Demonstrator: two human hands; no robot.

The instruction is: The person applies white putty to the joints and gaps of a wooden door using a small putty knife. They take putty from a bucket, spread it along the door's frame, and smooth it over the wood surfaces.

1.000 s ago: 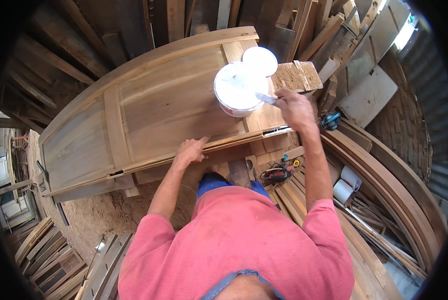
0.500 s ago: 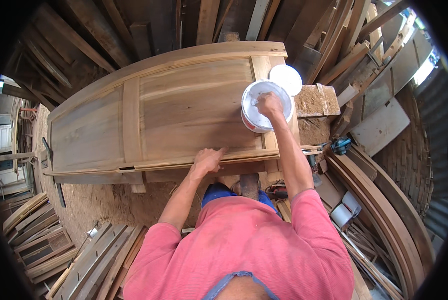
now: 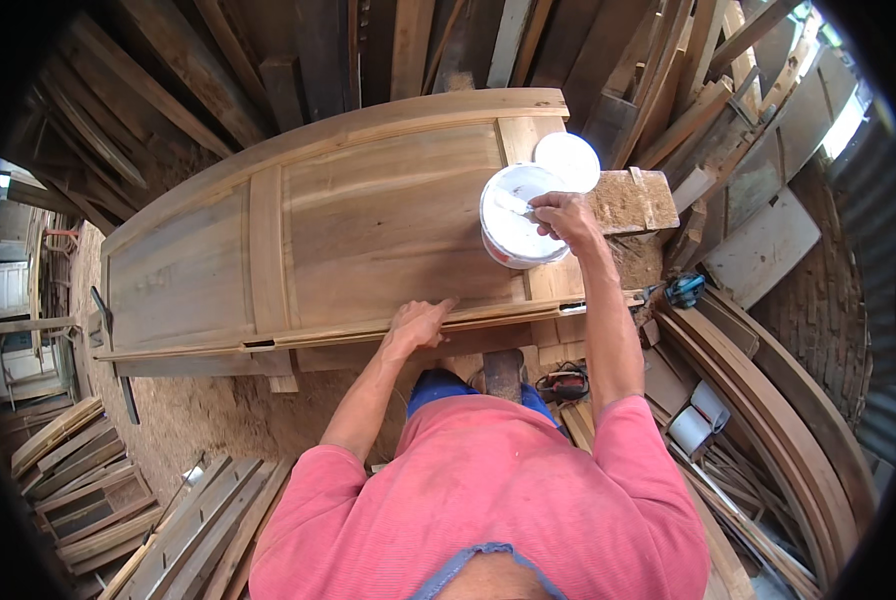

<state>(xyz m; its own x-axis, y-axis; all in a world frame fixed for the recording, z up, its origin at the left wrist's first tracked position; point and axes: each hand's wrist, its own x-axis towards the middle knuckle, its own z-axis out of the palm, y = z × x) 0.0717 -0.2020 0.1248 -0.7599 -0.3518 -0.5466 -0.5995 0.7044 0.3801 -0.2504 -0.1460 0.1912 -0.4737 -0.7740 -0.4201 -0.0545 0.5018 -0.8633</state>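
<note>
A panelled wooden door (image 3: 388,215) lies flat in front of me, its far edge curved. On its right end stands a white bucket (image 3: 500,250) with white paste inside. My right hand (image 3: 566,220) is closed on a thin white-coated tool (image 3: 513,204), held over the bucket's mouth; its exact kind is hard to make out. Beside the bucket lies a round white lid (image 3: 568,160). At the door's near edge my left hand (image 3: 423,322) rests with its index finger stretched along the wood, holding nothing. Slots show in that edge, near its left part and under my right forearm.
A dusty wooden block (image 3: 630,200) juts out past the door's right end. Blue power tool (image 3: 684,290) sits on curved boards (image 3: 768,400) at right. Planks lean along the back (image 3: 408,50), and more timber is stacked at lower left (image 3: 188,520).
My right hand has lifted from inside the bucket and drawn back to its right rim, bringing the white-coated tool into sight. My left hand stays at the door's near edge.
</note>
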